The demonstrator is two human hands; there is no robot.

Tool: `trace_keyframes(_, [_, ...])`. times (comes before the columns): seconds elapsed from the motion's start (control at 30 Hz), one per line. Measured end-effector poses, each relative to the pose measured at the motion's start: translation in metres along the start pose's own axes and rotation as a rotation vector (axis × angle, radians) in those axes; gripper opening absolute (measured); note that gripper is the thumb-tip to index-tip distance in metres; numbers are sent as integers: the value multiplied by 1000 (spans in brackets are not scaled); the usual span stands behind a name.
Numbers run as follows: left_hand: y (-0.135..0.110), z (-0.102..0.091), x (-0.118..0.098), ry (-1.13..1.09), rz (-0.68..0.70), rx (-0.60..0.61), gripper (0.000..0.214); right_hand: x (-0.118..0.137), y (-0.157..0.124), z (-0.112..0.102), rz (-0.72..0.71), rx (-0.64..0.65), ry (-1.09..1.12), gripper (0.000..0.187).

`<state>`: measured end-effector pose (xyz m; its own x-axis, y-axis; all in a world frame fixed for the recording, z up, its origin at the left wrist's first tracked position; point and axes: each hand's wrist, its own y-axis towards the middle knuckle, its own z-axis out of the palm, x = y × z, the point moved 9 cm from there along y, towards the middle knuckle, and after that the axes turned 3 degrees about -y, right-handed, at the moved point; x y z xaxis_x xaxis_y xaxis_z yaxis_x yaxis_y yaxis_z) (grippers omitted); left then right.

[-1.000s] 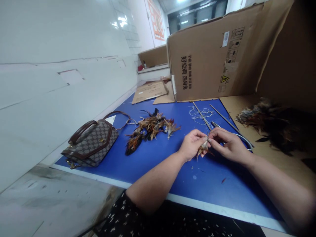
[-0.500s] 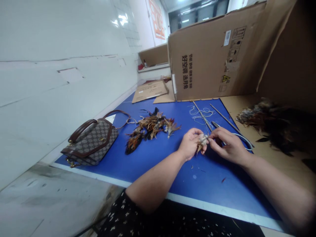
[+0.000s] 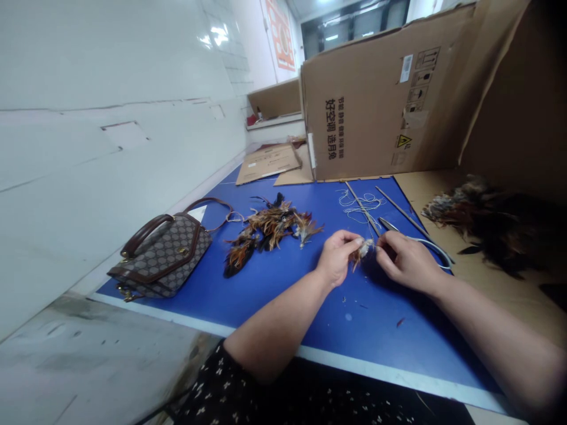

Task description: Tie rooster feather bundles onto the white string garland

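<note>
My left hand [image 3: 337,255] pinches a small bunch of feathers [image 3: 362,250] between thumb and fingers, its pale fluffy end turned to the right. Close by on the right, my right hand [image 3: 405,258] has its thumb and forefinger pressed together, apparently on the thin string [image 3: 361,206] that runs from the loose tangle behind. What exactly lies between those fingertips is too small to be sure of. Scissors [image 3: 388,224] with pale blue handles lie beside and partly behind my right hand, blades pointing away.
A heap of brown and black feathers [image 3: 274,224] lies left of my hands, beside a patterned handbag [image 3: 166,254]. Thin sticks [image 3: 401,209] rest behind the hands. More feathers [image 3: 491,218] lie on cardboard at right. A large carton [image 3: 372,112] stands at the back.
My left thumb has come down over the feather bunch, covering more of it. My right fingers have drawn slightly away to the right from the pale end.
</note>
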<state>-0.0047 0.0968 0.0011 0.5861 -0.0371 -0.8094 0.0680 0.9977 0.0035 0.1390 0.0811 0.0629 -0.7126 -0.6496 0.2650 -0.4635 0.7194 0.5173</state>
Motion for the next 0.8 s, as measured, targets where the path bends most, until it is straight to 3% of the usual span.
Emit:
trace_keyframes(0.23, [-5, 8, -3, -65, -21, 29, 34, 3, -2, 12, 2, 112, -94, 9])
trace_keyframes(0.43, [-11, 20, -7, -36, -44, 124, 36, 6, -3, 9, -45, 76, -45, 12])
trace_keyframes(0.63, [-7, 11, -1, 36, -65, 81, 39, 6, -3, 7, -32, 22, -136, 11])
trace_keyframes(0.8, [-3, 4, -6, 82, -6, 39, 37, 14, -3, 10, -69, 22, -235, 15])
